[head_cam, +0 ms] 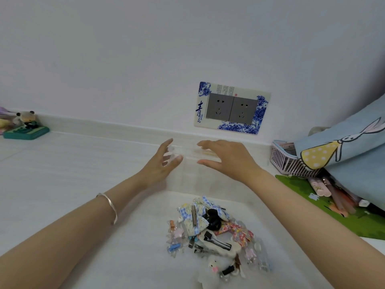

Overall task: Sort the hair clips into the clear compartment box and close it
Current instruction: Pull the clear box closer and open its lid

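I see the clear compartment box (188, 161) at frame centre, hard against the wall ledge. My left hand (164, 161) and right hand (227, 157) flank it, fingers spread and open; I cannot tell whether they touch it. The hair clips (212, 232) lie piled at lower centre. Bare counter opens leftward; a pink basket (289, 161) and green mat (325, 207) crowd the right.

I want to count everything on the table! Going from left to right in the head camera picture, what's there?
Panda figurine → left hand → clear compartment box → right hand → pink basket → blue cartoon bag
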`<state>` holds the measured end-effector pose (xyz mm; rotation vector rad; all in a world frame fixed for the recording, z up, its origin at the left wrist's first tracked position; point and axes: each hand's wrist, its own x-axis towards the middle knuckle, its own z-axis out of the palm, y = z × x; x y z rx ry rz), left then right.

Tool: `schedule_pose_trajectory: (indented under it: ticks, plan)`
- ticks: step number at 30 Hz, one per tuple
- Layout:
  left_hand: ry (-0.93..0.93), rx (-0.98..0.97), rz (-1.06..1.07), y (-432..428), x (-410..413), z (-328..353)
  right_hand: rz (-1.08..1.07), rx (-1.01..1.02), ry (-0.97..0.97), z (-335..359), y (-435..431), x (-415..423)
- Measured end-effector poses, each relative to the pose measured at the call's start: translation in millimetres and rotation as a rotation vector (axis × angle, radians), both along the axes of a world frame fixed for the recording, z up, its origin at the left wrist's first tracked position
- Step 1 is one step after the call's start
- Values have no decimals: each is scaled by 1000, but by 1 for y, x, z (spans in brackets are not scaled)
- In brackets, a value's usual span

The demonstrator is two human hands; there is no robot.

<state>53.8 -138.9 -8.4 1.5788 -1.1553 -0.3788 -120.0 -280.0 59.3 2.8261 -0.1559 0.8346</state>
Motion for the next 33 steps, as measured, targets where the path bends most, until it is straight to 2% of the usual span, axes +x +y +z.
schedule_pose_trajectory:
  ticks: [4,8,11,14,17,22,26,33]
  plan:
    - [1,-1,53,-5,8,18,-86,44,-43,6,-22,-23]
    - [1,89,51,-16,14,34,-32,221,-169,5,-39,-49]
    - [44,157,127,-30,17,49,-6,104,-214,-11,-38,-56]
    - [66,188,219,-43,22,55,45,89,-34,-28,-32,-52]
    - [93,219,266,-58,26,53,55,212,203,-35,-35,-46]
    - [122,298,285,-70,32,38,-36,362,438,-35,-39,-41]
    - [183,413,249,-66,32,35,-40,423,471,-31,-37,-43]
    - [152,406,191,-40,18,33,5,439,475,-32,-21,-59]
